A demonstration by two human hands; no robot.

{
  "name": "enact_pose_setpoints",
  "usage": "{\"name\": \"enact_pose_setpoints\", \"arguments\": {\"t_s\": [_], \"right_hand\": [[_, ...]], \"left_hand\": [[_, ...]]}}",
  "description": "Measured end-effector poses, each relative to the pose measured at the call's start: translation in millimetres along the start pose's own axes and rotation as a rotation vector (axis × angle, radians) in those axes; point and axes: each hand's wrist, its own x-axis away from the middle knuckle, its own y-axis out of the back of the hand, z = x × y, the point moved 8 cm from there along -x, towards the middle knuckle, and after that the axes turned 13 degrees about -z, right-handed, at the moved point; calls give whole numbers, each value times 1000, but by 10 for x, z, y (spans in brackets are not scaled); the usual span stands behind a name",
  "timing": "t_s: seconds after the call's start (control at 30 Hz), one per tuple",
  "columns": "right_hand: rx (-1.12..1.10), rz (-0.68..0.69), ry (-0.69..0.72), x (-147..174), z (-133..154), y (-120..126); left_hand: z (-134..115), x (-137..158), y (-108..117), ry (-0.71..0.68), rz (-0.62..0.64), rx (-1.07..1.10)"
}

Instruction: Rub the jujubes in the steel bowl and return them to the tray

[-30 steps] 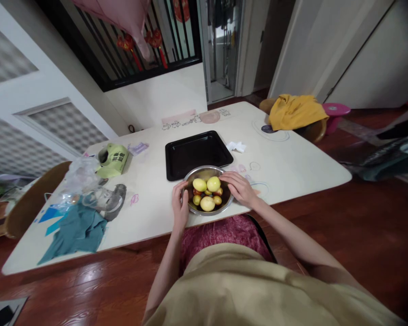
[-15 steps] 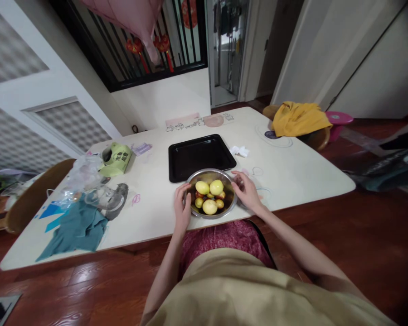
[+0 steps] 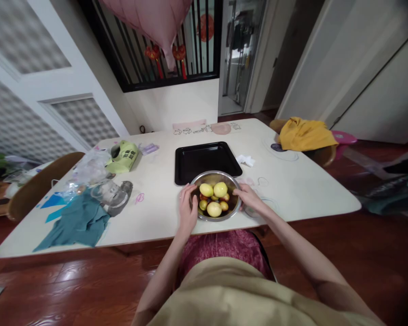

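A shiny metal bowl stands near the front edge of the white table. In it lie several round, pale yellow pieces of fruit or vegetable, the kind not clear, with smaller brownish-green ones among them. My left hand holds the bowl's left side, thumb by the rim. On the opposite side my right hand grips the rim, its thumb on top and its other fingers mostly hidden. Just behind the bowl is a black baking tray with nothing in it.
A crumpled white tissue lies right of the tray. On the table's left are a green tissue pack, clear plastic wrapping and a teal cloth. A yellow garment hangs over a chair at the far right.
My right hand has closed onto the bowl's rim, where its fingers were more spread. The head view has shifted a little; the bowl now slightly overlaps the tray's front edge.
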Motion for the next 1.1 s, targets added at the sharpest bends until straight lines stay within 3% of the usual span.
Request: {"name": "enact_pose_setpoints", "arguments": {"t_s": [0.2,0.33,0.43,0.57,0.73,0.9,1.1], "right_hand": [[65,-99,102,-499,454,-7],[134,-189,184,-887,687,-116],[226,-286,282,-1028,854,-191],[370,-433,381,-1021,972,-279],[493,-499,416,-951,943,-416],[715,-562,437,-936,940,-444],[765,-579,412,-947,945,-436]], "left_hand": [[-78,-469,-303,-162,68,-56],[181,-818,-636,-134,169,-215],[422,-925,-810,-75,248,-201],[610,-945,-827,-56,255,-120],[713,-932,-763,-21,261,-173],[693,-911,-787,-58,261,-270],[624,-841,-934,-99,273,-289]]}}
